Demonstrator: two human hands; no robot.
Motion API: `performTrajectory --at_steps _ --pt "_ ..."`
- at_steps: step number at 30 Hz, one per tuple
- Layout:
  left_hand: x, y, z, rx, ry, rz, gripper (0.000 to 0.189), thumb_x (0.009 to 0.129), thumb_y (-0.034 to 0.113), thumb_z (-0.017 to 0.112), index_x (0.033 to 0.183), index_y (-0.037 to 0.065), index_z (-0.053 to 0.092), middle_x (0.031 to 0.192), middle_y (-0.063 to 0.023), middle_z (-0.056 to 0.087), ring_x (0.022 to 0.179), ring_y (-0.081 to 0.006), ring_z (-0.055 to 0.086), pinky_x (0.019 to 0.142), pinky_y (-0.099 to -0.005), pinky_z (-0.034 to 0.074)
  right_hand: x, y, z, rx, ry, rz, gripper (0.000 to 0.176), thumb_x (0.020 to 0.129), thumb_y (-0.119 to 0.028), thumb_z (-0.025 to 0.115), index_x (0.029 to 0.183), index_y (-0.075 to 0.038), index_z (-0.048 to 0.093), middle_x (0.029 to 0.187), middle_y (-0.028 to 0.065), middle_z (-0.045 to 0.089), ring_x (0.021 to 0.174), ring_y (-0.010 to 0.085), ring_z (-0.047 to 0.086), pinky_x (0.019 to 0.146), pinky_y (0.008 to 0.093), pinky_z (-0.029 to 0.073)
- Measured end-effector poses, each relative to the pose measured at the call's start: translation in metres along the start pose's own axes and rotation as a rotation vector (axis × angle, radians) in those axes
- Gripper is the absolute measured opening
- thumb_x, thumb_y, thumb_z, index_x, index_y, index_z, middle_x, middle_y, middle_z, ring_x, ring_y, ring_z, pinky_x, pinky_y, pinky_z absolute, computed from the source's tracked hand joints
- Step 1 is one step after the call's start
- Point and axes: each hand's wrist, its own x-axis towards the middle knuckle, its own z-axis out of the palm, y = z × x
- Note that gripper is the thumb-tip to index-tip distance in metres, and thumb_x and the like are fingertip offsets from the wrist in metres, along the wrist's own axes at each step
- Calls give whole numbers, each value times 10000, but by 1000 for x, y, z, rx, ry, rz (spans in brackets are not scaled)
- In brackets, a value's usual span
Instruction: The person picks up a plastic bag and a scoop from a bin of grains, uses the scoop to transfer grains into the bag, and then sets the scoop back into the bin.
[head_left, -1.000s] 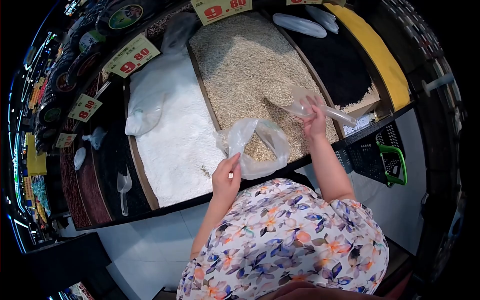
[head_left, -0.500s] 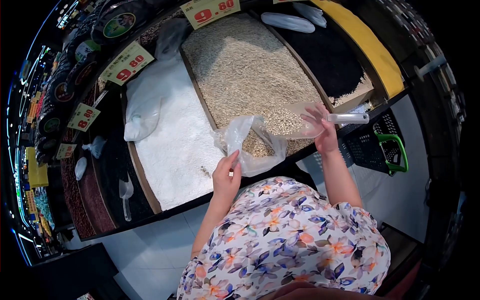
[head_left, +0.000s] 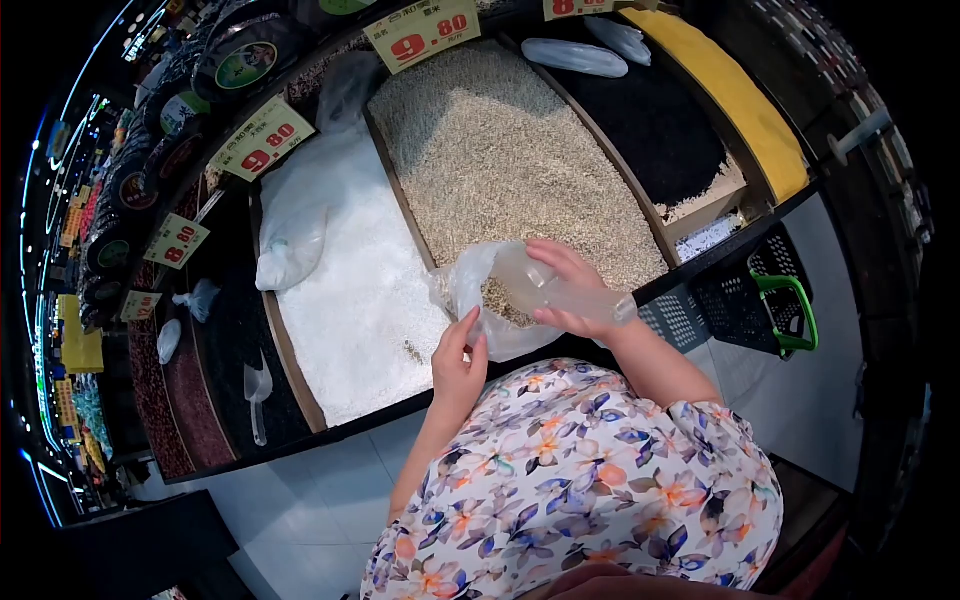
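My left hand [head_left: 459, 362] pinches the near left rim of a thin clear plastic bag [head_left: 522, 344]. Beige grain [head_left: 506, 303] shows inside the bag's mouth. My right hand [head_left: 578, 290] is closed around a clear plastic scoop [head_left: 519, 272], whose blade tips down into the bag's opening; its handle points right. Little grain can be made out on the scoop now. Both hands are over the front edge of a bin of beige grain [head_left: 500, 150].
White grain [head_left: 365, 330] fills the bin on the left, with a plastic bag [head_left: 293, 250] on it. Another scoop [head_left: 257, 400] lies in a dark bin further left. Black grain [head_left: 655, 125] and yellow grain [head_left: 730, 90] are at right. A basket with a green handle [head_left: 785, 310] stands below.
My right hand has moved left and tilted the scoop into the bag; the grain that lay on its blade no longer shows there. My left hand keeps holding the bag.
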Motion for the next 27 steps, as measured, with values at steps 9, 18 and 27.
performTrajectory --at_steps 9,18,27 --pt "1 0 0 39 7 18 391 784 -1 553 1173 41 535 878 -135 583 614 -177 539 557 -260 441 -9 22 -35 168 52 106 709 693 -290 679 1287 -35 386 1260 159 441 1154 296 438 956 376 356" --pt "2 -8 -2 55 -8 3 398 791 12 553 1186 58 527 935 -147 594 611 -177 553 554 -262 457 -3 64 -59 466 594 519 640 753 -117 617 1319 -32 331 1263 140 430 1153 230 432 956 342 353" --pt "-2 -11 1 61 -4 -30 382 796 20 556 1176 54 533 888 -141 593 589 -180 546 548 -264 452 19 141 -15 490 691 543 647 802 -136 594 1346 -31 261 1327 147 351 1202 231 384 1012 343 292"
